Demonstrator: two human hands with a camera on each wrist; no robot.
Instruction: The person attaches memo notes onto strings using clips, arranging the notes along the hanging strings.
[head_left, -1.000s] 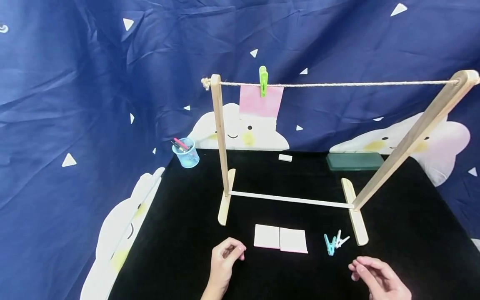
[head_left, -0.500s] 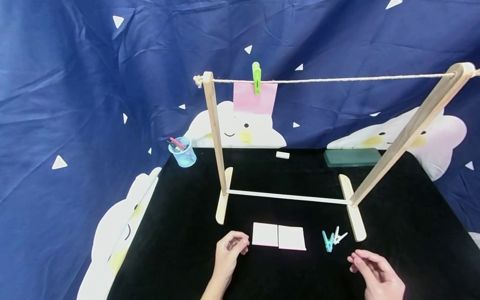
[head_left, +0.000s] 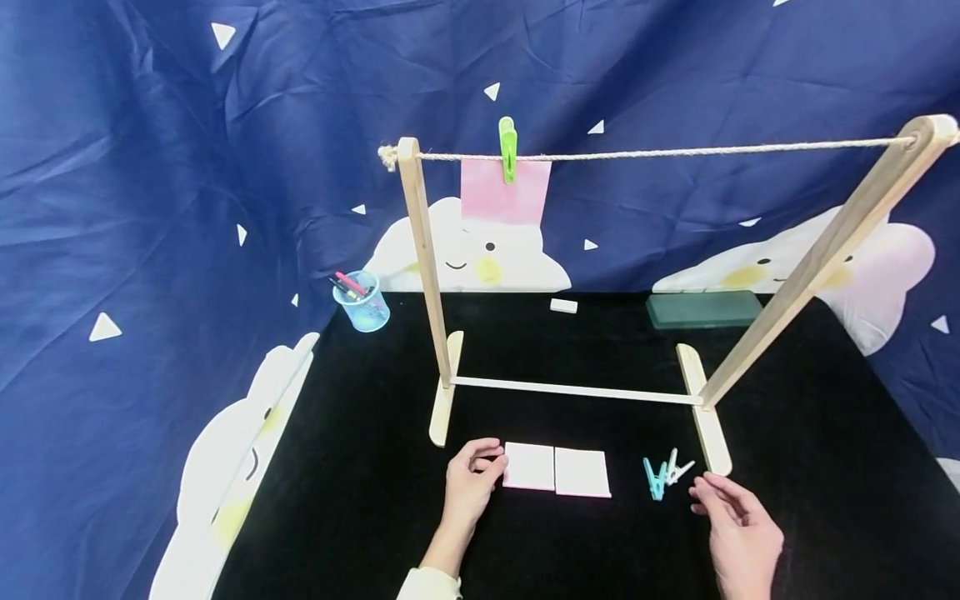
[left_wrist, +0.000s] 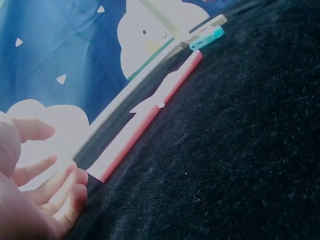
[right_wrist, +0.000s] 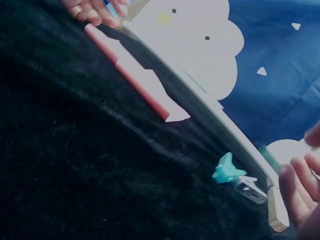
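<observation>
Two square white pads with pink edges lie side by side on the black cloth, a left pad (head_left: 529,467) and a right pad (head_left: 582,472). My left hand (head_left: 472,483) is at the outer edge of the left pad, its fingers loosely bent; the left wrist view shows the fingers (left_wrist: 75,195) spread from the thumb beside the pad's end. A teal clothespin (head_left: 654,479) and a white clothespin (head_left: 677,468) lie together at the right. Just right of them is my right hand (head_left: 742,529), fingers relaxed, holding nothing.
A wooden stand (head_left: 427,250) carries a rope (head_left: 675,153) behind the pads. On it a green clothespin (head_left: 508,150) holds a pink-and-white sheet (head_left: 504,196). Farther back are a blue pen cup (head_left: 366,312), a white eraser-like block (head_left: 564,306) and a green case (head_left: 703,309).
My left hand has moved right and forward to the left pad's edge. The right hand has moved forward and slightly left, closer to the clothespins. The view has shifted slightly.
</observation>
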